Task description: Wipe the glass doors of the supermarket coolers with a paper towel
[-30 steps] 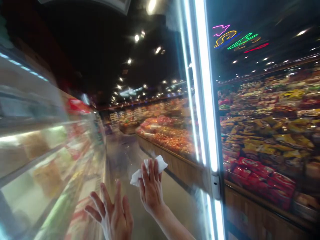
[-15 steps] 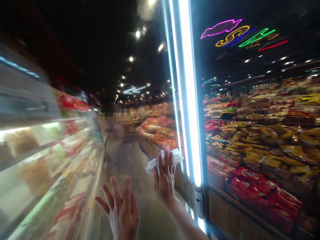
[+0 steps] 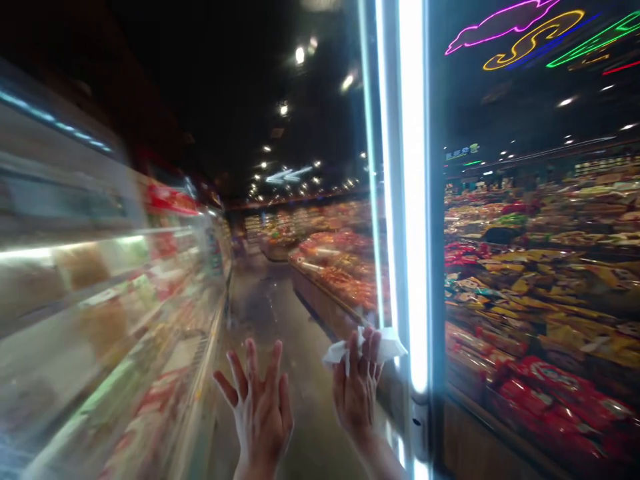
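Observation:
My right hand [image 3: 357, 390] presses a crumpled white cloth [image 3: 365, 350] flat against a glass door [image 3: 310, 200], close to the door's bright lit edge strip [image 3: 413, 200]. The fingers lie over the cloth and hold it to the pane. My left hand [image 3: 260, 407] is spread flat on the same glass, lower and to the left, with nothing in it. Through the pane I see the shop aisle and its goods.
Chilled shelves with packaged goods [image 3: 100, 313] run along the left. To the right of the lit strip are display tables heaped with red and yellow packets [image 3: 540, 333]. Neon signs [image 3: 530, 33] glow at the top right. The aisle floor [image 3: 270, 313] runs ahead.
My right hand has slid the cloth rightward across the glass toward the lit edge strip. My left hand has shifted a little to the right and stays spread on the pane.

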The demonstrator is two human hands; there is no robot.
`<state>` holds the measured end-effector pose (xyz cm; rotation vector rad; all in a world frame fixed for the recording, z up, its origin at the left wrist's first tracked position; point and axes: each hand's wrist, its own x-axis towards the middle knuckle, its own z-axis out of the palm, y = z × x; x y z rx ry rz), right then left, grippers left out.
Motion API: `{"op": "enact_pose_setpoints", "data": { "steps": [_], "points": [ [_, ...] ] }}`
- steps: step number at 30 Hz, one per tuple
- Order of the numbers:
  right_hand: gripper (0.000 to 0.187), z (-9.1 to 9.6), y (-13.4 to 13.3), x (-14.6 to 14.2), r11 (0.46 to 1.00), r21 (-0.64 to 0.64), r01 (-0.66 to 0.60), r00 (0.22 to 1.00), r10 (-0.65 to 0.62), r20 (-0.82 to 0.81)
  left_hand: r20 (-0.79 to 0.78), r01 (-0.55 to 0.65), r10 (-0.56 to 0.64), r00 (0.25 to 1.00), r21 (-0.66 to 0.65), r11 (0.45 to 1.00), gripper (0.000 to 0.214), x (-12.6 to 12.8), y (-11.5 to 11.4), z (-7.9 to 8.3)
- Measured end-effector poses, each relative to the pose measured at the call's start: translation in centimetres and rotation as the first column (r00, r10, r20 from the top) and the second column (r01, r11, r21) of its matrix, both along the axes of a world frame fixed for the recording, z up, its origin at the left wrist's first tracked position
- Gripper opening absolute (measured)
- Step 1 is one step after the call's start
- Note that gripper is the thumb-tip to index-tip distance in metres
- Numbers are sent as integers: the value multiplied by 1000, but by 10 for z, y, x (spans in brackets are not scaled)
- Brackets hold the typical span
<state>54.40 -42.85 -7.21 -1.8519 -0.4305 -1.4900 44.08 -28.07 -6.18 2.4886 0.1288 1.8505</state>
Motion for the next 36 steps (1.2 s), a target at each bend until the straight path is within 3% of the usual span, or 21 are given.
{"op": "enact_pose_setpoints", "data": {
  "steps": [2,5,7,13,15,18,20,22,26,28,32,36],
  "points": [
    [67,8,6,-7,1000,-1,-4,1000,4,2,-1,-17,17,1000,6,1000,80,-3,6,0],
    [69,39,10,-11,1000,-9,-18,1000,18,-6,-1,-54,54,999,-2,999,82,-10,16,5],
    [70,48,16,-14,999,-25,-20,1000,20,-7,5,-68,68,998,-12,998,82,-16,23,9],
    [73,-11,61,-46,986,-169,-1,996,17,89,26,-100,100,995,13,995,83,-39,55,10],
    [74,-5,76,-58,982,-189,-11,994,31,103,19,-129,128,992,18,992,82,-49,70,9],
    [76,26,100,-72,981,-189,-54,996,66,63,19,-168,169,986,-31,985,80,-69,93,11],
    [77,31,118,-82,975,-202,-88,994,98,41,6,-184,185,983,-71,980,79,-84,108,12],
    [79,10,137,-95,965,-233,-125,990,137,35,-28,-198,196,980,-102,975,78,-99,124,8],
    [86,-51,172,-126,936,-307,-171,981,192,37,-82,-210,201,976,-116,971,79,-123,152,-13],
    [86,-56,188,-136,940,-293,-174,983,185,13,-95,-202,191,977,-111,973,79,-131,163,-26],
    [84,-40,214,-148,945,-286,-162,987,159,-31,-129,-179,163,978,-130,975,75,-146,177,-47],
    [80,-67,224,-161,903,-399,-156,983,181,25,-151,-144,121,981,-155,977,69,-155,190,-59]
  ]
}}
